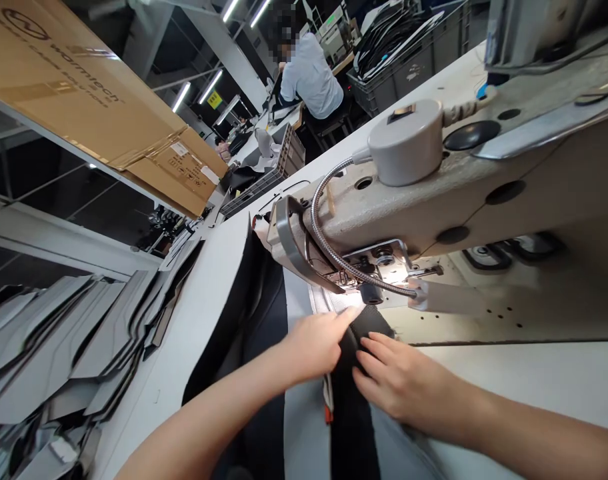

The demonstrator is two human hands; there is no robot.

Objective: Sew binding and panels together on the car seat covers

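A sewing machine (414, 207) stands to the right, its lamp lighting the needle area around the presser foot (371, 292). Black fabric (354, 427) runs from there toward me, beside grey fabric (304, 433) with a light strip ending in an orange-red tip (329, 415). My left hand (314, 343) is closed on the fabric just left of the presser foot, its index finger stretched toward the needle; what lies under its curled fingers is hidden. My right hand (399, 377) rests on the black fabric's right side, fingers extended and slightly apart.
Stacked grey cut panels (84, 333) lie at the left, below a large cardboard box (84, 87) on a shelf. Behind the machine stand a grey crate (291, 153) and another crate of dark pieces (409, 73). A person in a light shirt (311, 77) sits farther back.
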